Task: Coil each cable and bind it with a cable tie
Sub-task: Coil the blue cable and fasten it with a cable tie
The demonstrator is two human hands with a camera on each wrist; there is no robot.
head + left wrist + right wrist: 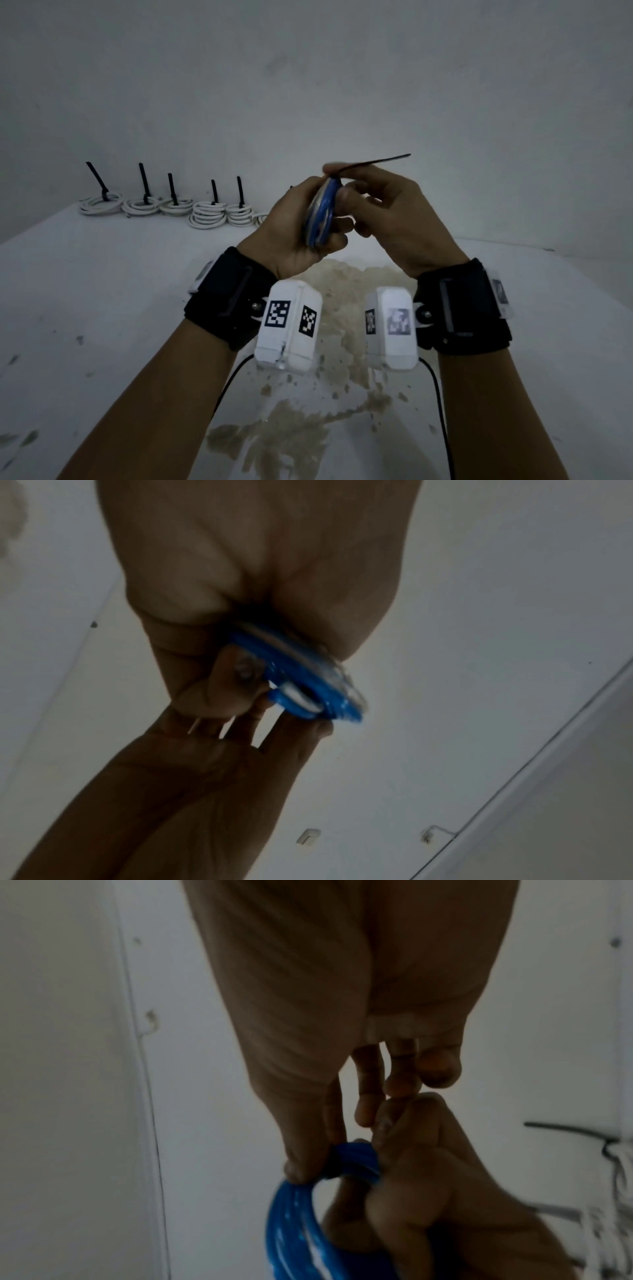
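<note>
Head view: left hand (pixel 294 226) curls around a blue cable coil (pixel 322 212), held on edge above the tabletop (pixel 102 291), long axis running near to far. Right hand (pixel 394 212) pinches a black cable tie (pixel 373 161) at the coil's top (tail pointing right).

Left wrist view: left hand's fingers (pixel 219 693) wrap the coil (pixel 308 685).

Right wrist view: right hand's thumb (pixel 308 1150) presses the coil (pixel 294 1218), which hangs below.

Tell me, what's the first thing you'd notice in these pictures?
The bright blue cable coil, gripped in the left hand above the table, stands out first. The right hand pinches a black cable tie at its top. Far left on the table, white coils sit in a row, ties sticking up.
</note>
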